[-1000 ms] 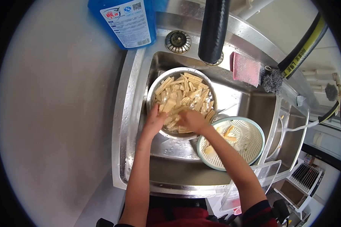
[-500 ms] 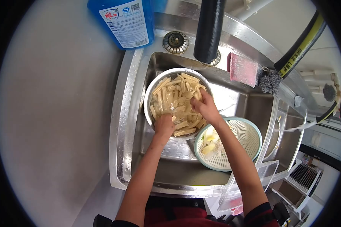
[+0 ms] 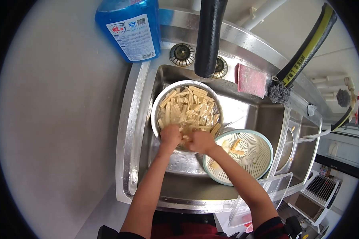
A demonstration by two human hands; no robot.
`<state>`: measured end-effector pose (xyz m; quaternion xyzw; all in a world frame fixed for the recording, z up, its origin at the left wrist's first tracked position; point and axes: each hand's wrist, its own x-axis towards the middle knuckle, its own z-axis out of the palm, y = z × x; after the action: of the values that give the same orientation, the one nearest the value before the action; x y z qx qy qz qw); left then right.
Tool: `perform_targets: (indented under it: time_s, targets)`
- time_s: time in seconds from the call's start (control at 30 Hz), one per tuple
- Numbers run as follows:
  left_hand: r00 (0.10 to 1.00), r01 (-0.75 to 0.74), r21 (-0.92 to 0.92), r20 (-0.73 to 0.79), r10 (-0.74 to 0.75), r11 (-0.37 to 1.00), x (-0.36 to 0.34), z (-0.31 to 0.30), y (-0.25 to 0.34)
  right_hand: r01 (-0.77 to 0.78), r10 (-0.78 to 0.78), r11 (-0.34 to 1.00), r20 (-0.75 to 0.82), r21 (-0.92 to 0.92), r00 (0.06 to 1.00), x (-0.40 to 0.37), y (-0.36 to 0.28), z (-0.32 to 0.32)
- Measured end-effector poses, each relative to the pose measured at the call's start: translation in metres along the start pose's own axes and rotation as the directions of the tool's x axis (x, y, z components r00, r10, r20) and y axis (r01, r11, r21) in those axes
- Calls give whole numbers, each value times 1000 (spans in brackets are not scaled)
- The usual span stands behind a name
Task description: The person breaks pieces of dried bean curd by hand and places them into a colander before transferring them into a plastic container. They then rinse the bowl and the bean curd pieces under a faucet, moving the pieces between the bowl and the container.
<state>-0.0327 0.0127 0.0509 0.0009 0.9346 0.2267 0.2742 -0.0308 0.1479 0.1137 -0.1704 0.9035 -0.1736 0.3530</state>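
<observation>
A round metal bowl (image 3: pixel 156 104) stands in the sink, holding water and many pale yellow-brown strips (image 3: pixel 188 106). My left hand (image 3: pixel 171 136) is at the bowl's lower left, its curled fingers among the strips; what they hold is hidden. Beside it, my right hand (image 3: pixel 200 141) is closed at the lower edge of the bowl, its fingertips near those of my left hand; what it grips is too small to tell. To the right of the bowl a pale green-rimmed colander (image 3: pixel 263 155) leans in the sink, with a few orange-yellow strips (image 3: pixel 237 148) in it.
A blue bottle (image 3: pixel 132 36) stands behind the sink's left corner. A black hose (image 3: pixel 208 40) hangs over the back edge, near two drain strainers (image 3: pixel 182 54). A pink sponge (image 3: pixel 251 81) and a steel scourer (image 3: pixel 280 93) lie at the back right. A clear lid (image 3: pixel 267 195) leans in front.
My right hand has moved down and left from the bowl's right side to beside my left hand. Orange-yellow strips now show in the colander. The view has shifted slightly.
</observation>
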Motion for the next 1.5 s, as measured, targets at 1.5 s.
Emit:
perform_targets:
  time_s: [1.5]
  targets:
    - [591, -20, -959, 217, 777, 283, -89, 47, 371, -12, 952, 179, -170, 984, 256, -345, 268, -74]
